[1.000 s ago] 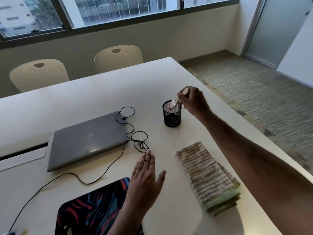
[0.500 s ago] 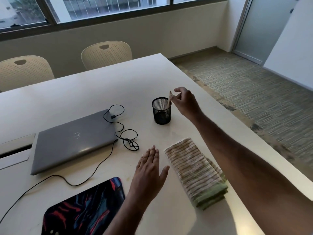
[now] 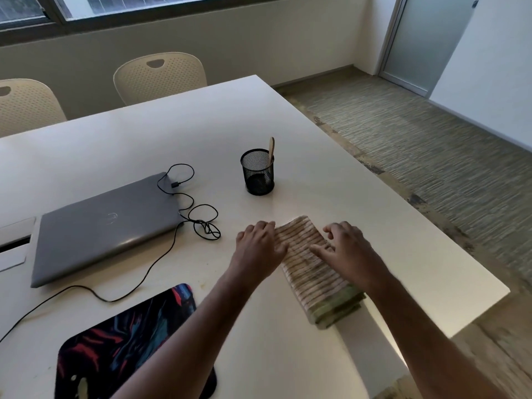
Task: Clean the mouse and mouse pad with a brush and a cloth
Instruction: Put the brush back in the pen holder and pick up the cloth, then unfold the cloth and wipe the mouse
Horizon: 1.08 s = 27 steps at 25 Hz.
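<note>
At the near edge of the counter [image 3: 288,125], the mouse pad [image 3: 126,338] is seen lying flat, its dark patterned surface partly covered by the left forearm. The mouse itself is not found in view; only its black cable [image 3: 149,272] is traced from the near left edge toward the laptop [image 3: 100,226].

Toward the right edge, the folded striped cloth [image 3: 313,272] is now met by both hands. The left hand [image 3: 259,249] is laid at the cloth's left border with fingers loosely bent over its far corner; the right hand [image 3: 342,249] is set on its right side, fingers curled onto the fabric. Whether the cloth is actually pinched cannot be told, owing to blur.

Farther on, the brush [image 3: 271,149] is observed standing in the mesh cup [image 3: 258,172], handle up, no longer held: one second ago the right hand was at that cup, and the left hand was hovering spread above the counter.

It is judged that the brushing stage is closed and wiping is about to be started.
</note>
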Available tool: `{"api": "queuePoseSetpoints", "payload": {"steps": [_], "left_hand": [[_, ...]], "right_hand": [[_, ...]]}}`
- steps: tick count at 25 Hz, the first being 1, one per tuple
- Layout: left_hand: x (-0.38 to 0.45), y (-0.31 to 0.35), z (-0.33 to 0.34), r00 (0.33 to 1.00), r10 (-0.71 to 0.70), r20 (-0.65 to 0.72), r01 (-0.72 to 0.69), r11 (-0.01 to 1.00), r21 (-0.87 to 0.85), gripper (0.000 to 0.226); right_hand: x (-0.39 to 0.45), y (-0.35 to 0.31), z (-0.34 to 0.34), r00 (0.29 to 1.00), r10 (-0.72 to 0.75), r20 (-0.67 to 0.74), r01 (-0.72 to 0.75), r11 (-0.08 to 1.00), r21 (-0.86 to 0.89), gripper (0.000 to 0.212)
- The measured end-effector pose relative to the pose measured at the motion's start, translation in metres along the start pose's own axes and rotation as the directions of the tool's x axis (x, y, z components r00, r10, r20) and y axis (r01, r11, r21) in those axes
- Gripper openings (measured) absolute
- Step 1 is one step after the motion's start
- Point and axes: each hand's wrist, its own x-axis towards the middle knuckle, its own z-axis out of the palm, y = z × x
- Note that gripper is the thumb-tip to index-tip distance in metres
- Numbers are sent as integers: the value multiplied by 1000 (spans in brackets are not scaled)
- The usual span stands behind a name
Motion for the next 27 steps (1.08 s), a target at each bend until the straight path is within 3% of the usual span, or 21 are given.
{"api": "queuePoseSetpoints", "payload": {"steps": [4,8,12,16,19,22,27], "left_hand": [[14,11,-6,997,-46,55,45,999,22,56],[18,16,-15,964,-180,196,191,981,-40,43],[12,21,-30,958,-160,240,203,964,-169,19],[-10,36,-41,999,21,24,-14,972,-233,18],[-43,59,-30,975,180,-131,-203,962,-185,13],[-74,80,-10,948,261,-184,-277,958,-68,12],[-109,93,28,911,386,-144,-370,920,127,22]], "right_hand": [[-15,17,3,996,66,63,-66,998,-1,72],[-20,18,6,997,60,50,-63,996,65,64],[-26,12,11,998,47,33,-51,989,140,53],[-31,5,15,999,47,10,-48,978,203,43],[-33,11,7,1000,7,11,-10,969,249,34],[-35,26,-10,998,-21,51,-4,901,435,19],[-40,51,-20,989,124,-76,-63,835,547,30]]}}
